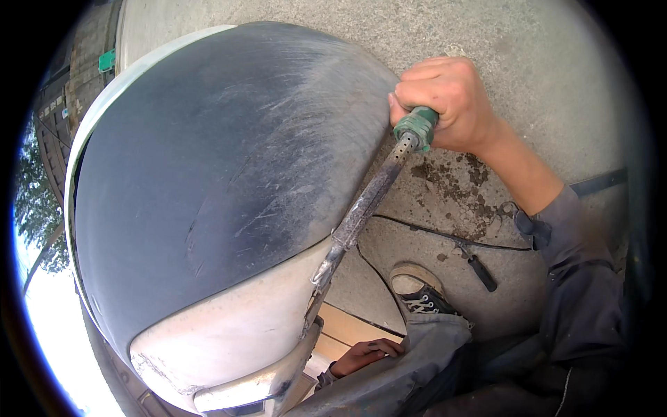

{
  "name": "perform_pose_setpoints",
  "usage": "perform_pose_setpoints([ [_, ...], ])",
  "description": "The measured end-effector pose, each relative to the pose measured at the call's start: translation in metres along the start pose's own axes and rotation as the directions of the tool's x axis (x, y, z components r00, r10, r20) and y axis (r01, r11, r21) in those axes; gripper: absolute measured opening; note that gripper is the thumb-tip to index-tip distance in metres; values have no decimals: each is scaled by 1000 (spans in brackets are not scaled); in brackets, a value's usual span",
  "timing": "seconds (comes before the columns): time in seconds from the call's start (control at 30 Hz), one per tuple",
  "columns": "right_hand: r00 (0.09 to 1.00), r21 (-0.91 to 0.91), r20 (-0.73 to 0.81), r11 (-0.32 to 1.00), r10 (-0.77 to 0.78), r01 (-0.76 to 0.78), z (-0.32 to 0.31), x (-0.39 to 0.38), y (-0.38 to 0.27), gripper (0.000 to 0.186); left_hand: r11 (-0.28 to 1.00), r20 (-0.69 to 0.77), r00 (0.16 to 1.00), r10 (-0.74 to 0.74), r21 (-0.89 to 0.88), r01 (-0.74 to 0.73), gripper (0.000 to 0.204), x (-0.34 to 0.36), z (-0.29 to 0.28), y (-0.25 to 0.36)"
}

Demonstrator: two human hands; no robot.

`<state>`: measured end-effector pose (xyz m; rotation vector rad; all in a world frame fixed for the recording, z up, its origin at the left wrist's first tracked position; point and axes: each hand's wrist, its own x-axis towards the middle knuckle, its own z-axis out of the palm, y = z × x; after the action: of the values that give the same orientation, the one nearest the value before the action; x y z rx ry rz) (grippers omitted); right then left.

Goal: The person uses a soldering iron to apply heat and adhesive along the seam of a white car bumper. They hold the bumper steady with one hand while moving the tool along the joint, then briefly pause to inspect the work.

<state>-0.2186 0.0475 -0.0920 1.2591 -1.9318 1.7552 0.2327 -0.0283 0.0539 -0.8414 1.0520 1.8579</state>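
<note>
My right hand (448,101) is closed around the green, wrapped handle of a large soldering iron (372,193). Its scorched metal barrel slants down and left past the edge of a big curved body panel, which looks like a car bumper. The panel has a scuffed dark grey area (201,160) and a whitish area (236,326). At the whitish part's right edge, the iron's tip lies over or against it; contact cannot be told. My left hand (365,356) is low in the middle by my grey trouser leg, fingers loosely extended, with nothing visible in it.
A black cable (445,235) runs across the stained concrete ground (528,55). A black-handled tool (481,273) lies near it. My dark sneaker (420,290) stands close to the panel. Beige boards or a box (344,325) sit below the iron. Buildings and a tree (42,187) are at the left.
</note>
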Motion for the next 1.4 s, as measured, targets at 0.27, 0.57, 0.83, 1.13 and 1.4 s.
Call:
perform_pose_setpoints([
  [0.27,998,-25,51,999,38,-37,-3,-3,2,18,999,0,1000,-1,-37,1,22,1,1,1],
  [0.57,997,20,22,997,80,-80,-6,0,-2,16,1000,8,1000,-5,-16,6,21,1,-1,0],
  [0.83,997,-16,56,998,61,-60,-2,-2,-2,17,1000,3,1000,7,-27,-7,21,0,-1,-3],
  [1.13,997,-35,52,998,56,-54,-3,-2,-2,18,999,-8,1000,-6,-48,5,20,0,0,-1],
  [1.4,998,-38,48,999,35,-33,-3,-2,-2,18,999,-12,1000,-1,-41,1,20,0,2,3],
])
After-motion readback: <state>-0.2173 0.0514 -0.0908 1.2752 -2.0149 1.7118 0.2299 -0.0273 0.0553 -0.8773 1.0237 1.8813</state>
